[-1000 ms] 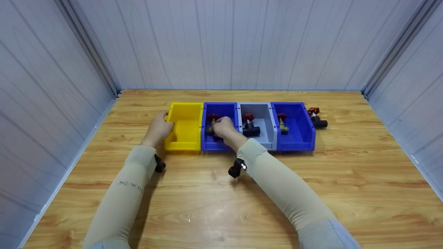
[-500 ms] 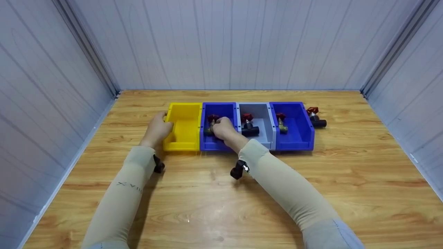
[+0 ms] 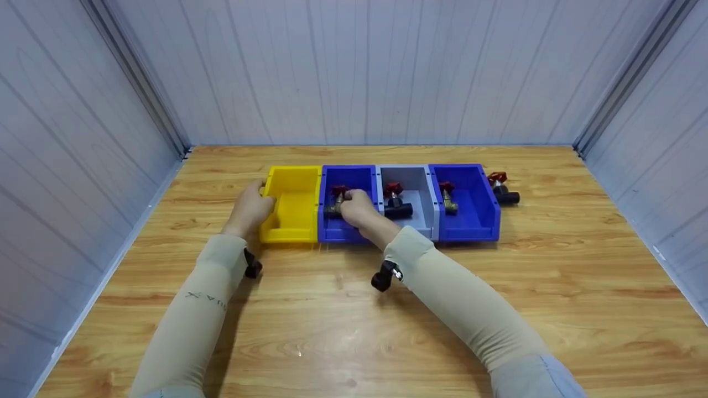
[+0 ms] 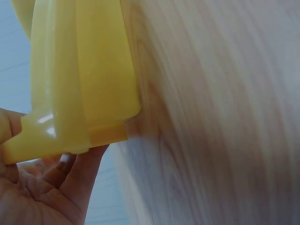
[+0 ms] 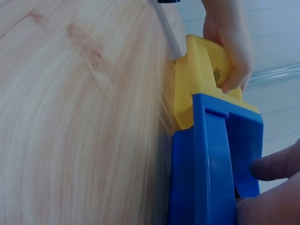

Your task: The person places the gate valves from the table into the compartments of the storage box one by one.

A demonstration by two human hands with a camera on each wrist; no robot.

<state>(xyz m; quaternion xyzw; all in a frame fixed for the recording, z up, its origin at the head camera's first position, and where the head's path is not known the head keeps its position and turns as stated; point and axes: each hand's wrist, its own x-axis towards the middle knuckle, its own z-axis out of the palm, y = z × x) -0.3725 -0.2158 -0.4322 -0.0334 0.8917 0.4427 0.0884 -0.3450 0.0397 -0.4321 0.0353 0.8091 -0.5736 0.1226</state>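
My left hand (image 3: 251,209) grips the left wall of the yellow bin (image 3: 292,235), its thumb over the edge. In the left wrist view, the hand wraps a corner of that bin. My right hand (image 3: 362,210) reaches into the blue bin (image 3: 345,236) beside it. There its fingers pinch a brass valve with a red handwheel (image 3: 338,190), whose right end the hand hides. From the right wrist view, thumb and finger (image 5: 272,166) dip inside the blue bin (image 5: 218,154), with most of the valve out of sight.
To the right, a grey bin (image 3: 423,221) holds a black valve (image 3: 399,211) with a red handwheel. A second blue bin (image 3: 473,221) holds a brass valve (image 3: 449,207). Another black valve (image 3: 506,197) lies outside on the wooden table (image 3: 332,309). Panel walls (image 3: 354,72) enclose the back and sides.
My right wrist and forearm have shifted slightly right and toward me, while the fingers stay at the brass valve. The left hand keeps its hold on the yellow bin.
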